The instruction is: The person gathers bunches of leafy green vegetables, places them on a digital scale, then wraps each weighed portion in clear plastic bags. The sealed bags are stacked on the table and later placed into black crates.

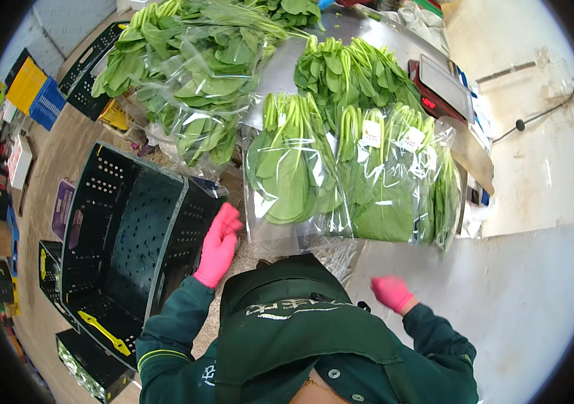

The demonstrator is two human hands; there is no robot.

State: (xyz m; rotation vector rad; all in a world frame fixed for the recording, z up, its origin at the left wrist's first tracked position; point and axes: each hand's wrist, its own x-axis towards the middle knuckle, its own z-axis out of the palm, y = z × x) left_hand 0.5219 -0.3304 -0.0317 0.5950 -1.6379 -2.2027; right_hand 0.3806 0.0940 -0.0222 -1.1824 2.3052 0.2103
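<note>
My left hand (219,245), in a pink glove, is beside the right outer wall of a large black plastic crate (172,217); its fingers are curled and blurred, and nothing shows in it. My right hand (391,293), also pink-gloved, hangs at the right of my green apron (287,313), with its fingers folded in and nothing visible in them. Before me on the metal table lie leafy greens in a clear plastic bag (292,177). Right of it are more bagged greens (383,202), two bunches bearing white labels. Loose greens (357,76) lie behind them.
A heap of greens under clear plastic (206,86) overhangs the table's left side. A red scale with a metal pan (446,88) stands at the back right. Smaller black crates (90,358) are on the floor at left, near a purple basket (63,209). A white wall (534,187) rises at right.
</note>
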